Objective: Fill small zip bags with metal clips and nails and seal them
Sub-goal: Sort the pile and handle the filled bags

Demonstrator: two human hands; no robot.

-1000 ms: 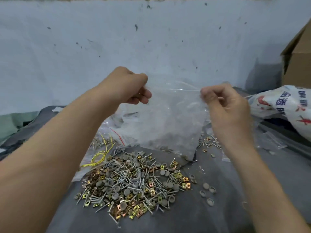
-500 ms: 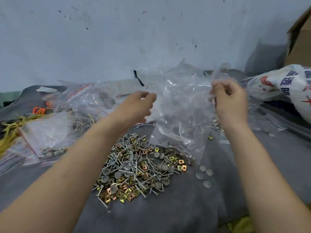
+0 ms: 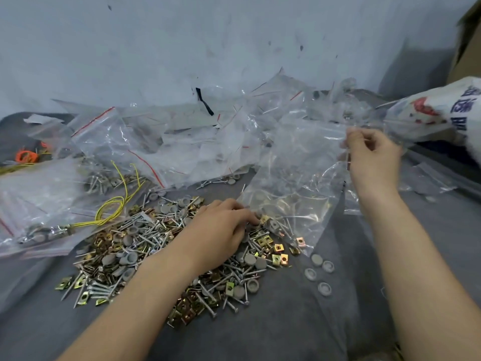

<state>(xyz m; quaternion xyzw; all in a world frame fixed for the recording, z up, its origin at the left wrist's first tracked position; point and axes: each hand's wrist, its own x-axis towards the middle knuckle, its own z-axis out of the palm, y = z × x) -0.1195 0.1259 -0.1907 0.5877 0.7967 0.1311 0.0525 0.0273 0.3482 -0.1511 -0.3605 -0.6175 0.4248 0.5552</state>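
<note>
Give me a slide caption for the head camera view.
Right hand pinches a clear bag while the left hand rests on the pile of nails and clips.

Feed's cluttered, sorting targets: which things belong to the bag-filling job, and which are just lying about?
Job: clear bag in right hand; pile of clips and nails under left hand.
Lying about: yellow wire; orange bands; printed sack; cardboard box.

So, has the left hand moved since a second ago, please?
Yes: the left hand dropped from the top of the zip bag onto the nail and clip pile.
</note>
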